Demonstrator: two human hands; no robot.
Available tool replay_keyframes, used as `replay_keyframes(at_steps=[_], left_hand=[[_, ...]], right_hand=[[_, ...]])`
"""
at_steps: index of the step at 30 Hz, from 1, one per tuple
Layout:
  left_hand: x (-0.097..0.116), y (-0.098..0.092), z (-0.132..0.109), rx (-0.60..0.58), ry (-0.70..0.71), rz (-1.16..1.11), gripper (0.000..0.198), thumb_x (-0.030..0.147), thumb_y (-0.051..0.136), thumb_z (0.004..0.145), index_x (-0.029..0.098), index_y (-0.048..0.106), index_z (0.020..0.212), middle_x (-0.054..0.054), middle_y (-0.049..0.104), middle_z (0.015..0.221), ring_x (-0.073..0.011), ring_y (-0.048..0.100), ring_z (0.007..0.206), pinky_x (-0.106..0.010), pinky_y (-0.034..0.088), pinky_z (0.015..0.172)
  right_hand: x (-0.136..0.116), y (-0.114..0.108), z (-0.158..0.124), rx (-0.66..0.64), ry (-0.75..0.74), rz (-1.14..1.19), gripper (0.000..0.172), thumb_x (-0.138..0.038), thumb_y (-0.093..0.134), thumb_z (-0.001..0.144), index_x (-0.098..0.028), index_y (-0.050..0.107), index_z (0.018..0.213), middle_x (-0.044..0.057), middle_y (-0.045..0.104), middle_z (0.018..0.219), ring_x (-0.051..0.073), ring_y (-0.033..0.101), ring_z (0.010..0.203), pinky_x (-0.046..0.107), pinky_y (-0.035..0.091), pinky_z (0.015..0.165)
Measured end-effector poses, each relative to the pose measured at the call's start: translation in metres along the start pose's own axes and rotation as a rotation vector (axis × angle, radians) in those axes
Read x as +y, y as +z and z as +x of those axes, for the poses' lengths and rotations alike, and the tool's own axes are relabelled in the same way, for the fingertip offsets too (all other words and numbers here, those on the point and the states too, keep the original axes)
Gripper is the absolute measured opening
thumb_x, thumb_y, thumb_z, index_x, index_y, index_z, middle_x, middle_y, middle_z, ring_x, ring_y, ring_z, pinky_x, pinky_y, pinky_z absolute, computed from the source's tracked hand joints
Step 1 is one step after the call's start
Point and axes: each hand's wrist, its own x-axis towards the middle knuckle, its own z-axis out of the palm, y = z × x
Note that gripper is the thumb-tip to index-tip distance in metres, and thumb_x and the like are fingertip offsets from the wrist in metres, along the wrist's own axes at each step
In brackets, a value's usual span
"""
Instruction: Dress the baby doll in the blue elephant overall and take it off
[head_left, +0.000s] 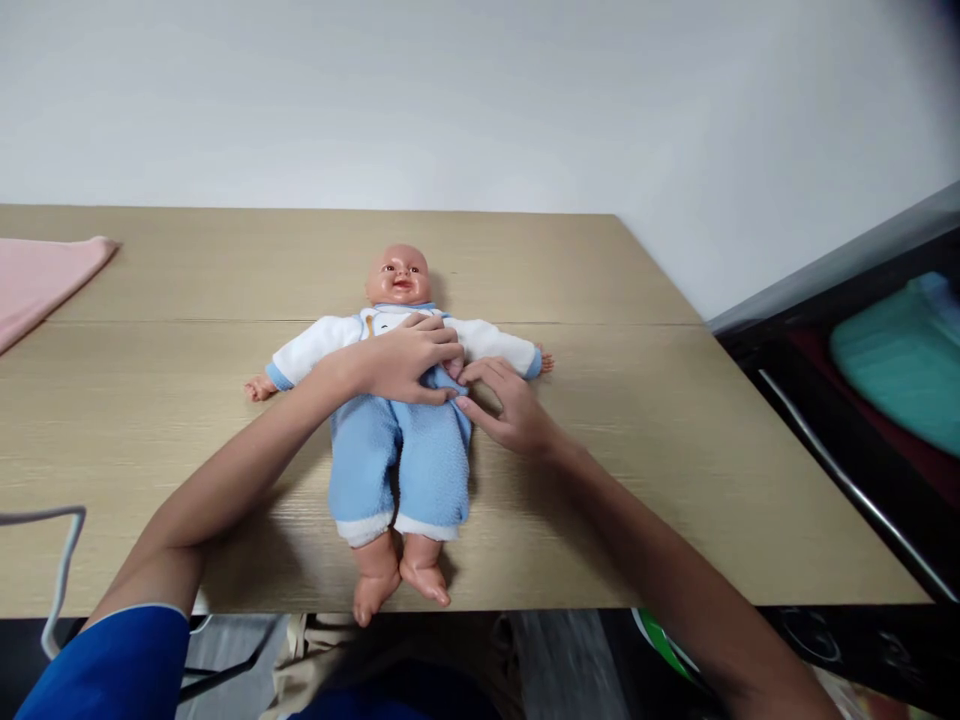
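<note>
A baby doll [397,275] lies on its back in the middle of the wooden table [637,450], head towards the wall. It wears a white top and blue fleece trousers [401,465]. My left hand [405,358] rests on the doll's chest, fingers curled onto the cloth at the waist. My right hand [506,405] is beside the doll's waist on the right, its fingertips pinching the blue cloth where it meets my left hand. The doll's bare feet reach the table's near edge.
A pink cloth [37,280] lies at the table's far left. A white wire hanger [60,560] pokes in at the near left edge. To the right stands a dark container with a teal cloth [900,360] in it. A white wall is behind.
</note>
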Motion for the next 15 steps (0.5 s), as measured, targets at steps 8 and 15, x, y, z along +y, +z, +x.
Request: replay_keyframes(at_steps=[8,15], left_hand=[[-0.005,0.013,0.008,0.031,-0.118,-0.18,0.042,0.058,0.052,0.118,0.022,0.073,0.111,-0.011,0.078,0.111,-0.0342,0.066,0.114,-0.053,0.047,0.113],[-0.008,0.02,0.011,0.155,-0.292,-0.362,0.027,0.05,0.058,0.114,0.024,0.062,0.112,-0.005,0.071,0.098,-0.0257,0.068,0.092,-0.04,0.051,0.089]], right_hand=[[0.022,0.017,0.003,0.132,0.379,0.687,0.057,-0.081,0.087,0.095,-0.03,0.06,0.098,-0.003,0.059,0.09,0.021,0.057,0.085,0.036,0.055,0.082],[0.029,0.026,0.003,0.163,0.332,0.401,0.051,-0.08,0.078,0.104,-0.03,0.065,0.108,-0.001,0.063,0.089,0.022,0.058,0.082,0.036,0.051,0.077]])
